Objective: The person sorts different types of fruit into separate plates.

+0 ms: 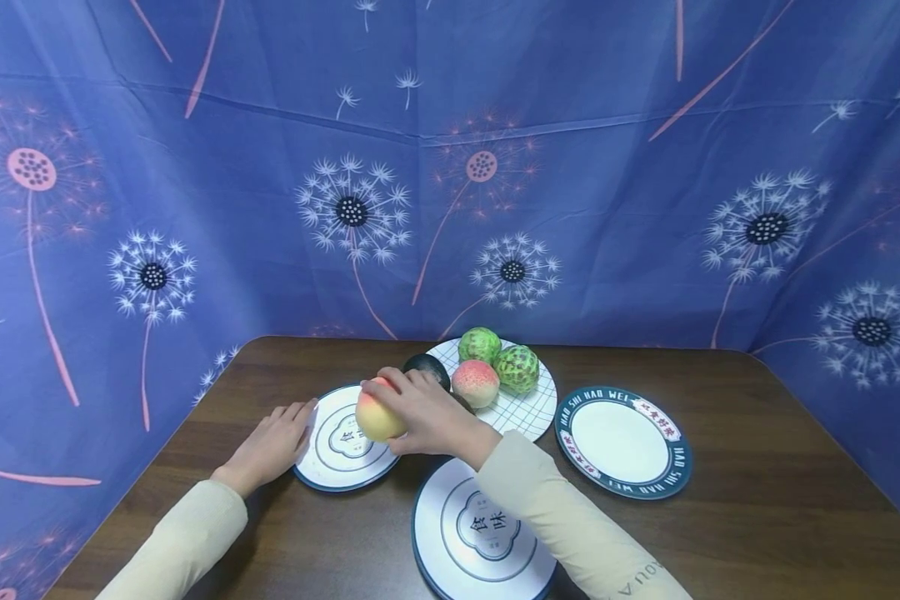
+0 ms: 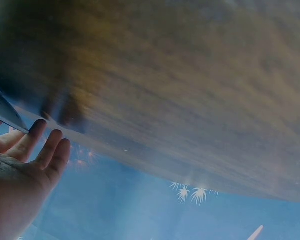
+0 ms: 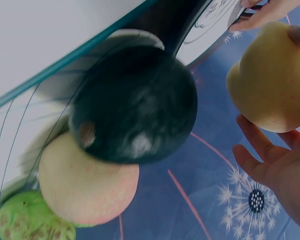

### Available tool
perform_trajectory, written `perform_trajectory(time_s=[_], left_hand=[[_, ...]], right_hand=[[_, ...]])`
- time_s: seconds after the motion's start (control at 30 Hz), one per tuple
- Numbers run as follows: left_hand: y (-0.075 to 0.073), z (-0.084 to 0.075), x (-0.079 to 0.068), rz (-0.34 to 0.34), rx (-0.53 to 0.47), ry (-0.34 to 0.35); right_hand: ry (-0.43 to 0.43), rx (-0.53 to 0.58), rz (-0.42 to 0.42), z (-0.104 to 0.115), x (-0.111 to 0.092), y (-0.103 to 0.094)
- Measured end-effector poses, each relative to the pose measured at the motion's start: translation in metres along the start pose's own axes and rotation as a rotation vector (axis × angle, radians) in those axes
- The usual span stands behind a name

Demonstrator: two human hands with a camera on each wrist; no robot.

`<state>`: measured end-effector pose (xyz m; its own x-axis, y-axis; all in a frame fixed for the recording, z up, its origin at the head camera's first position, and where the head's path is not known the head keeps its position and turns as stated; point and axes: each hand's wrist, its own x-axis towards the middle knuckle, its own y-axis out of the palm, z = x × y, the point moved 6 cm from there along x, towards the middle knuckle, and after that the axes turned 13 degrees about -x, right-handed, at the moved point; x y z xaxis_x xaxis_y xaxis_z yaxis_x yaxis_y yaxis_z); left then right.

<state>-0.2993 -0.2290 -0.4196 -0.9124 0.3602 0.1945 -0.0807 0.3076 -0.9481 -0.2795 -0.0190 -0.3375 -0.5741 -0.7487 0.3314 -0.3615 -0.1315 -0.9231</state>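
My right hand (image 1: 438, 412) grips a yellow peach (image 1: 378, 412) with a reddish blush, held above the small white plate (image 1: 337, 462) with a blue rim. In the right wrist view the peach (image 3: 270, 80) sits between thumb and fingers. At that plate's left edge, my left hand (image 1: 273, 442) holds the rim; the left wrist view has the plate's edge (image 2: 7, 115) between the thumb and the fingers (image 2: 52, 145). Close behind my right hand, a dark avocado (image 1: 427, 367) lies on the grid-patterned plate (image 1: 525, 412), beside a pink peach (image 1: 476, 384).
Two bumpy green fruits (image 1: 479, 344) share the grid plate. A blue-rimmed white plate (image 1: 457, 554), perhaps stacked, stands at the front under my right forearm. A green-rimmed plate (image 1: 618, 442) is to the right. Behind the brown table (image 1: 750, 517) hangs a blue dandelion cloth (image 1: 607, 208).
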Motion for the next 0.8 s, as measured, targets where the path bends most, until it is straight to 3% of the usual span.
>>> perform_trajectory(time_s=[0.2, 0.47, 0.8], left_hand=[[0.000, 0.001, 0.000, -0.009, -0.001, 0.010], [0.000, 0.002, 0.000, -0.026, 0.005, 0.027], [-0.002, -0.002, -0.001, -0.054, 0.024, 0.060]], right_hand=[[-0.010, 0.016, 0.041, 0.010, 0.008, 0.009], [-0.038, -0.043, 0.019, 0.024, 0.020, 0.018], [-0.027, -0.033, 0.100, 0.037, 0.033, 0.030]])
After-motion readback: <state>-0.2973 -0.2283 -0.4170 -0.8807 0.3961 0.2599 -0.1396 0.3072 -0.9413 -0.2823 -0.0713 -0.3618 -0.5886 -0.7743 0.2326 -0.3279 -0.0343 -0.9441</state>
